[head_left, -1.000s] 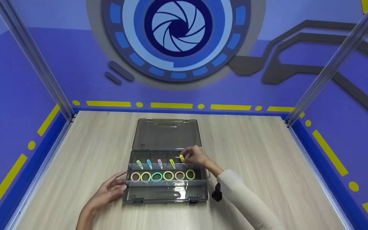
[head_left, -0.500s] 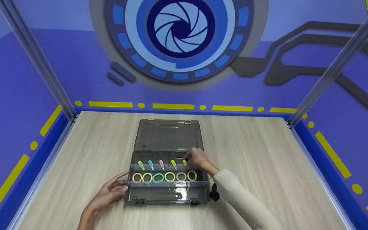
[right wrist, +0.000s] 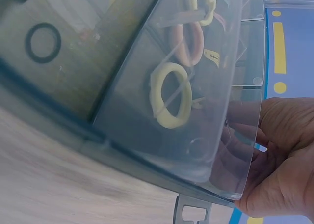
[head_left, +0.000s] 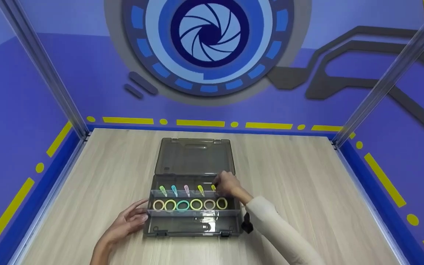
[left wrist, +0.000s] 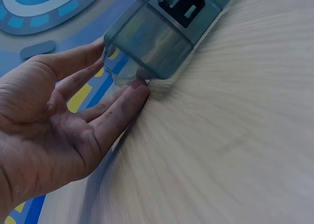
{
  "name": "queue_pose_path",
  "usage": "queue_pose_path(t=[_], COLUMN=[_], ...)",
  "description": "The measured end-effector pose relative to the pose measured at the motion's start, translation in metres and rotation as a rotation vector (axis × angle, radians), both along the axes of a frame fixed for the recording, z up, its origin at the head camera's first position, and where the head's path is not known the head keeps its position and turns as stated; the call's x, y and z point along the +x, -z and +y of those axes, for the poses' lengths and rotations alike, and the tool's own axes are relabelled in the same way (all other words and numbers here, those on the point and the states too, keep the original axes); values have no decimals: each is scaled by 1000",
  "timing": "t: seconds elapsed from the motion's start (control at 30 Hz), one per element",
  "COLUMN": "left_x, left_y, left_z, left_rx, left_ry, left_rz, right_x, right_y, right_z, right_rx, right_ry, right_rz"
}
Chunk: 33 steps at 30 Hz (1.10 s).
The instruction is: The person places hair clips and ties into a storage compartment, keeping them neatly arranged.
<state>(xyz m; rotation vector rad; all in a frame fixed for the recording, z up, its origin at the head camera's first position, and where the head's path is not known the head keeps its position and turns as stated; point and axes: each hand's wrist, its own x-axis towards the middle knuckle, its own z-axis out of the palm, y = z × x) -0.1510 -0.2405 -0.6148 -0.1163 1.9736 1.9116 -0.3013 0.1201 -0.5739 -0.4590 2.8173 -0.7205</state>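
Observation:
A smoky translucent plastic box (head_left: 180, 223) lies with its lid (head_left: 193, 158) laid back. Several round hair ties (head_left: 196, 204) in yellow, green and pinkish tones stand in a row in its middle compartment. Behind them, several small snap hair clips (head_left: 186, 190) lean in a row. My right hand (head_left: 228, 184) reaches into the back compartment at the right end and pinches a yellow hair clip (head_left: 214, 187); its fingertips are partly hidden behind the clear divider (right wrist: 221, 150) in the right wrist view. My left hand (left wrist: 59, 116) touches the box's left side with nearly straight fingers.
The box rests on a light wood table (head_left: 289, 176). A black object (head_left: 247, 222) sits beside the right sleeve, close to the box's right side. Blue printed walls (head_left: 212, 106) and metal posts (head_left: 381, 88) enclose the table.
My right hand has lowered the yellow hair clip into the row at the back compartment's right end. The left hand stays at the box's side. The head view has shifted slightly.

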Motion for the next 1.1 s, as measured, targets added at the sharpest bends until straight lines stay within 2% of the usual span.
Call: queue_pose_path(t=[0.1, 0.3, 0.43, 0.53, 0.67, 0.73, 0.8, 0.97, 1.03, 1.1], left_x=[2, 8, 10, 8, 1, -2, -5, -17, -22, -27], left_y=[0, 1, 1, -1, -2, -3, -6, -22, -30, -37], left_z=[0, 0, -4, -5, -5, -5, -6, -13, -21, -31], left_rx=[-5, -28, -32, -29, -23, -38, -99, -312, -368, -436], left_ry=[1, -13, -10, -2, 22, 40, 33, -92, -118, -109], left_rz=[2, -40, -35, -29, -8, 18, 52, 161, 230, 329], right_x=[1, 10, 13, 11, 10, 10, 10, 2, -2, -6], right_y=[0, 1, -2, -6, -11, -13, -17, -29, -34, -39], right_z=[1, 5, 9, 15, 29, 37, 44, 63, 73, 86], right_rx=[-14, -69, -136, -201, -297, -324, -348, -389, -393, -381], right_ry=[-6, -74, -88, -103, -175, -212, -238, -236, -217, -195], right_rz=[4, 39, 18, -13, -22, -8, 2, 28, 38, 55])
